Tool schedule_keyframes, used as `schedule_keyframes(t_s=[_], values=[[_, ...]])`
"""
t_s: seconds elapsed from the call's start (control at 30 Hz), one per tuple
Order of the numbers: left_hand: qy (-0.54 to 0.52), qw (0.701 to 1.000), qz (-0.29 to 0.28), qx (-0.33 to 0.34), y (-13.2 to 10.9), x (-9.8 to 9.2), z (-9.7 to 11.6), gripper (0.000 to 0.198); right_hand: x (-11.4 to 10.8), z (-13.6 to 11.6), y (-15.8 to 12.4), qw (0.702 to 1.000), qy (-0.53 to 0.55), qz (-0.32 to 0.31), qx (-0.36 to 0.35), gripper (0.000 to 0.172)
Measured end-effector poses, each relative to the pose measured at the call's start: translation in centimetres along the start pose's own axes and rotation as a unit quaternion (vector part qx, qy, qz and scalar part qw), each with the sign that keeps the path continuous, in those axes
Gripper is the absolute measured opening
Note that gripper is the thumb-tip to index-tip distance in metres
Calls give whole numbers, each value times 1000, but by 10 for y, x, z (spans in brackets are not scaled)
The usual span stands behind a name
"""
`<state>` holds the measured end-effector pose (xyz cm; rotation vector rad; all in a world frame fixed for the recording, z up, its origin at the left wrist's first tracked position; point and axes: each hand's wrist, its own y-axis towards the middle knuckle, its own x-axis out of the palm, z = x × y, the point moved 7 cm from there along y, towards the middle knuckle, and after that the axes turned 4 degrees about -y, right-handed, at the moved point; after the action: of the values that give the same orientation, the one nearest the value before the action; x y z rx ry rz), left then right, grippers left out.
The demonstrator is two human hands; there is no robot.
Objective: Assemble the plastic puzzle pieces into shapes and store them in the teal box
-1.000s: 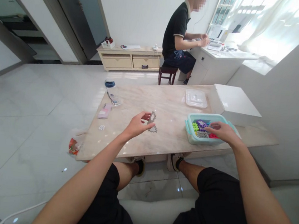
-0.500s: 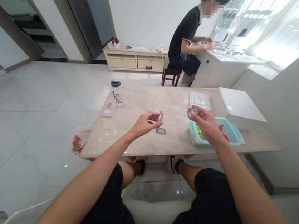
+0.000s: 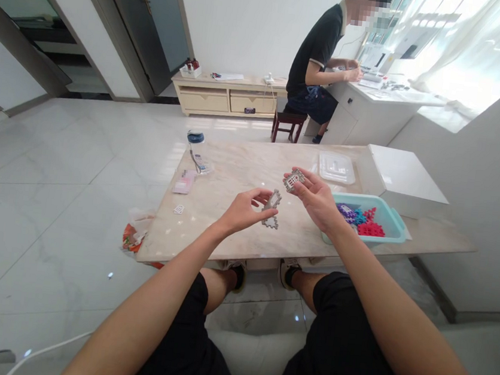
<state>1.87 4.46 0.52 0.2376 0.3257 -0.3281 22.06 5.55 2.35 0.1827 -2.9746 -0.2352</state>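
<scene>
Over the middle of the marble-look table (image 3: 226, 239), my left hand (image 3: 242, 211) grips two joined grey toothed pieces (image 3: 272, 208) set at an angle to each other. Just up and to the right, my right hand (image 3: 318, 201) pinches a single grey toothed piece (image 3: 294, 180) with holes in it. The pieces in the two hands are close but apart. Behind my right wrist stands a light blue bin (image 3: 394, 225) with red, purple and blue toothed pieces (image 3: 369, 225); my forearm hides its left part.
A clear lid (image 3: 336, 167) and a white box (image 3: 407, 175) lie at the back right. On the left are a bottle (image 3: 196, 145), a pink packet (image 3: 184, 182) and a small white piece (image 3: 178, 209). Beyond, a person (image 3: 317, 51) sits at a white desk (image 3: 376, 105).
My right hand has moved left with its grey piece, away from above the bin and closer to my left hand. The left hand's joined pieces have turned slightly.
</scene>
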Motion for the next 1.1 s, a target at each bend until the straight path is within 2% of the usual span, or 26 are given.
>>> schedule_keyframes(t_s=[0.23, 0.53, 0.6, 0.77, 0.93, 1.1], values=[[11, 999, 29, 28, 0, -5, 9, 52, 12, -1, 0, 1000, 20, -24, 4, 68], [12, 999, 36, 16, -1, -9, 12, 52, 13, -2, -2, 1000, 10, -30, 2, 70], [9, 999, 36, 10, -1, -9, 12, 51, 15, 1, -2, 999, 8, -33, 8, 66], [-2, 1000, 30, -1, 0, -6, 7, 48, 13, 11, 0, 1000, -1, 10, 5, 50], [-112, 992, 3, -61, 2, 0, -8, 55, 7, 18, 2, 999, -20, 45, 22, 47], [-172, 982, 3, -79, 5, 4, -16, 48, 2, 16, 3, 995, -56, 74, 22, 45]])
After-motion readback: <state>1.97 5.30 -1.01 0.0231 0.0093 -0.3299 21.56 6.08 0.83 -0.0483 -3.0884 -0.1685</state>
